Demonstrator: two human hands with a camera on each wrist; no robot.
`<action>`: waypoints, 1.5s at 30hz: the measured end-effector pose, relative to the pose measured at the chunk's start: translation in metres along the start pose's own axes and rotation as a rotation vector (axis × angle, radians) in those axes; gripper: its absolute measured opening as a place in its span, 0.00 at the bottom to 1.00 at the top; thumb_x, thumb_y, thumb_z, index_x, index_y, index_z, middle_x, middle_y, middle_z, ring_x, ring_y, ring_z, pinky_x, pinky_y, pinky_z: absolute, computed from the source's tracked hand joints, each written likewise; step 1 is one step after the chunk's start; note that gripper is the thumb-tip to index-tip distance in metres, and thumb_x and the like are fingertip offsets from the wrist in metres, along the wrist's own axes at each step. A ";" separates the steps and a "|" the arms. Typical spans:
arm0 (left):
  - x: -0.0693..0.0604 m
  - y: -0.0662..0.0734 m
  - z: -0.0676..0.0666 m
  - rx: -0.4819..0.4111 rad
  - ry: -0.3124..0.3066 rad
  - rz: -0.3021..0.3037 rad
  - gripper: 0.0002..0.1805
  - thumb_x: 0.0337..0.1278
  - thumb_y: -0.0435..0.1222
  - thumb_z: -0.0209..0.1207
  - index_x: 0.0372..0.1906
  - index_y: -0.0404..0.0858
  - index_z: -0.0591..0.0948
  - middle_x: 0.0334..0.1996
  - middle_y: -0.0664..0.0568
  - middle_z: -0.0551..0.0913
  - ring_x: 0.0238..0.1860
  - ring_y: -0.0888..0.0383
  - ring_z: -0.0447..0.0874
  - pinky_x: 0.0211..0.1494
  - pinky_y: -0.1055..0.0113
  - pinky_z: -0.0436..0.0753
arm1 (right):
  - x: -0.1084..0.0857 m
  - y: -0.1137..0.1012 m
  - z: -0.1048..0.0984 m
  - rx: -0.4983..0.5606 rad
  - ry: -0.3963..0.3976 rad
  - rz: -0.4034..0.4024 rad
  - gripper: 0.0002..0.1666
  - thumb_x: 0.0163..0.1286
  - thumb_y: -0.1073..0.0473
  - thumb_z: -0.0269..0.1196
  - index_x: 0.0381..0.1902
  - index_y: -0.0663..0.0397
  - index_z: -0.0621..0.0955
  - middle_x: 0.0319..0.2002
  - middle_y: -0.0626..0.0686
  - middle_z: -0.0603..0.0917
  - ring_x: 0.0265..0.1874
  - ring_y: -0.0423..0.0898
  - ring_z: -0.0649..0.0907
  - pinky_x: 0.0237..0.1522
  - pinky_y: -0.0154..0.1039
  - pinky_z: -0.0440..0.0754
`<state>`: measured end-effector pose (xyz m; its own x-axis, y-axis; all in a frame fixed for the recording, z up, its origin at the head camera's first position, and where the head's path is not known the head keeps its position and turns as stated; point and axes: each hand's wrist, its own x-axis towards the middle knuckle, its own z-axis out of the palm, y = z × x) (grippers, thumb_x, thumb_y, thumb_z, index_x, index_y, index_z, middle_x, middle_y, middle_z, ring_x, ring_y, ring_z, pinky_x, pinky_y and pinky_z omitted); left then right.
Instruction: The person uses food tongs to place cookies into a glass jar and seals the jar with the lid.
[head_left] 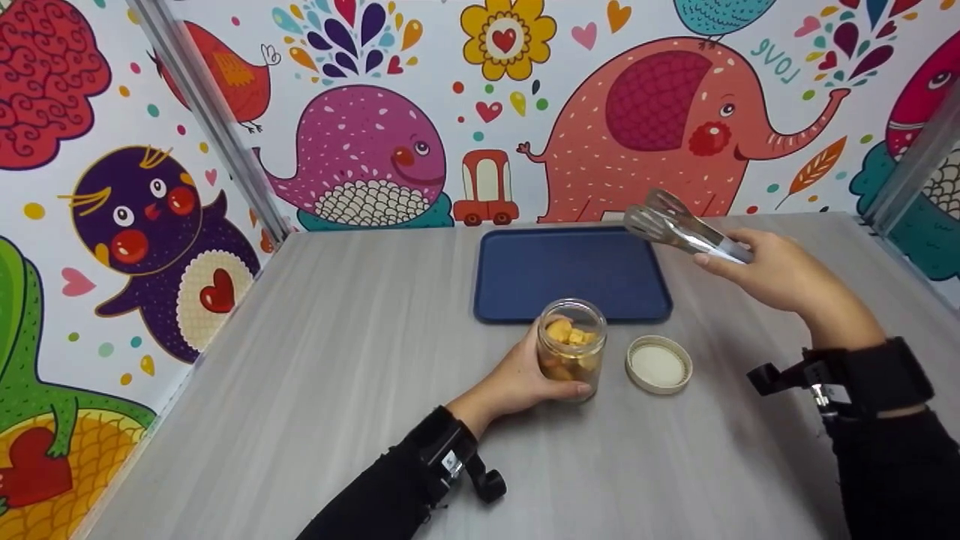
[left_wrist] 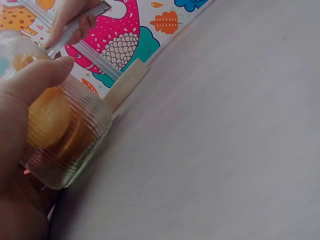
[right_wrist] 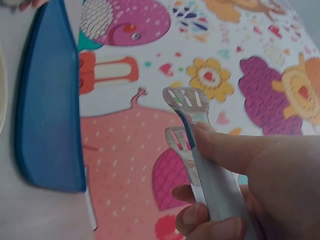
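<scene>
A ribbed glass jar (head_left: 572,367) without its lid stands near the middle of the table, with yellow-orange pieces (head_left: 568,337) inside. My left hand (head_left: 517,379) grips it from the left side, the thumb across its front. In the left wrist view the jar (left_wrist: 70,130) looks close, with larger rounded pieces visible through the glass. Up and to the right, my right hand (head_left: 780,270) holds metal tongs (head_left: 679,229) above the table, their slotted tips pointing left. The right wrist view shows the tongs (right_wrist: 215,180) between thumb and fingers, the tips apart with nothing between them.
Behind the jar lies a blue tray (head_left: 570,274) against the back wall. A cream round lid (head_left: 658,365) rests on the table, inner side up, just right of the jar. Walls with cartoon animals (head_left: 375,157) enclose the table at the back and sides.
</scene>
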<state>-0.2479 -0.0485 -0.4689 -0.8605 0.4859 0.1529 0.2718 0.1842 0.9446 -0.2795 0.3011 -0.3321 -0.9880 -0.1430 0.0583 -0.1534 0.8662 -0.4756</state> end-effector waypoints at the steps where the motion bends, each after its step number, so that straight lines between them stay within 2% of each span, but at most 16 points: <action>1: 0.000 0.000 0.000 -0.004 0.000 0.003 0.59 0.47 0.37 0.83 0.82 0.43 0.60 0.65 0.56 0.80 0.68 0.60 0.76 0.78 0.60 0.66 | 0.002 0.005 0.001 -0.005 -0.003 0.012 0.49 0.78 0.32 0.61 0.70 0.74 0.71 0.48 0.71 0.80 0.41 0.61 0.79 0.34 0.46 0.73; 6: 0.000 -0.001 0.001 -0.004 0.001 0.009 0.57 0.47 0.38 0.83 0.81 0.43 0.61 0.64 0.56 0.80 0.67 0.60 0.77 0.77 0.61 0.67 | 0.008 0.028 0.005 -0.014 -0.017 0.064 0.49 0.79 0.32 0.58 0.70 0.76 0.69 0.53 0.76 0.78 0.46 0.67 0.77 0.40 0.55 0.76; 12: 0.000 -0.001 0.000 0.003 0.003 0.000 0.59 0.47 0.38 0.83 0.82 0.45 0.59 0.65 0.56 0.80 0.68 0.60 0.76 0.78 0.60 0.66 | 0.013 0.049 0.012 0.000 -0.080 0.159 0.56 0.81 0.32 0.55 0.75 0.82 0.58 0.58 0.80 0.72 0.52 0.71 0.74 0.52 0.66 0.75; 16: 0.000 0.000 0.000 0.000 0.004 0.002 0.60 0.47 0.38 0.83 0.83 0.43 0.59 0.66 0.55 0.80 0.69 0.60 0.76 0.78 0.60 0.66 | 0.016 0.058 0.017 0.007 -0.121 0.207 0.55 0.82 0.34 0.53 0.75 0.82 0.56 0.58 0.79 0.71 0.51 0.70 0.73 0.51 0.64 0.75; 22: 0.000 0.001 0.000 0.002 0.007 0.003 0.58 0.47 0.38 0.83 0.81 0.44 0.61 0.65 0.56 0.80 0.68 0.60 0.76 0.77 0.61 0.67 | 0.018 0.069 0.026 0.032 -0.152 0.247 0.48 0.84 0.39 0.52 0.72 0.83 0.58 0.49 0.75 0.72 0.41 0.63 0.76 0.36 0.49 0.77; 25: 0.000 0.001 0.000 0.002 0.005 0.003 0.57 0.47 0.37 0.83 0.80 0.44 0.62 0.64 0.56 0.80 0.67 0.61 0.77 0.77 0.61 0.67 | 0.019 0.074 0.029 0.029 -0.151 0.244 0.44 0.84 0.42 0.52 0.68 0.85 0.60 0.47 0.75 0.72 0.38 0.62 0.76 0.33 0.46 0.76; 35: 0.000 0.002 0.001 0.023 0.011 0.007 0.55 0.46 0.38 0.84 0.78 0.42 0.64 0.62 0.56 0.82 0.65 0.61 0.78 0.75 0.61 0.69 | 0.017 0.082 0.036 0.008 -0.210 0.295 0.49 0.83 0.42 0.52 0.73 0.85 0.54 0.51 0.77 0.70 0.41 0.64 0.77 0.34 0.47 0.80; 40: 0.000 0.002 0.001 0.021 0.011 0.004 0.56 0.46 0.39 0.84 0.79 0.44 0.63 0.63 0.56 0.81 0.65 0.61 0.78 0.76 0.61 0.69 | 0.018 0.083 0.038 -0.003 -0.220 0.313 0.53 0.82 0.40 0.53 0.75 0.85 0.51 0.56 0.80 0.68 0.48 0.69 0.75 0.45 0.56 0.81; 45: 0.000 0.002 0.001 0.018 0.015 0.003 0.57 0.46 0.39 0.84 0.80 0.43 0.63 0.63 0.56 0.82 0.65 0.61 0.78 0.76 0.61 0.69 | 0.017 0.083 0.039 -0.015 -0.230 0.321 0.55 0.81 0.38 0.55 0.76 0.84 0.51 0.58 0.81 0.68 0.51 0.71 0.73 0.53 0.62 0.78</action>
<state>-0.2469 -0.0473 -0.4676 -0.8662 0.4735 0.1600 0.2817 0.1981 0.9388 -0.3087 0.3518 -0.4044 -0.9563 0.0343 -0.2904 0.1608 0.8912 -0.4242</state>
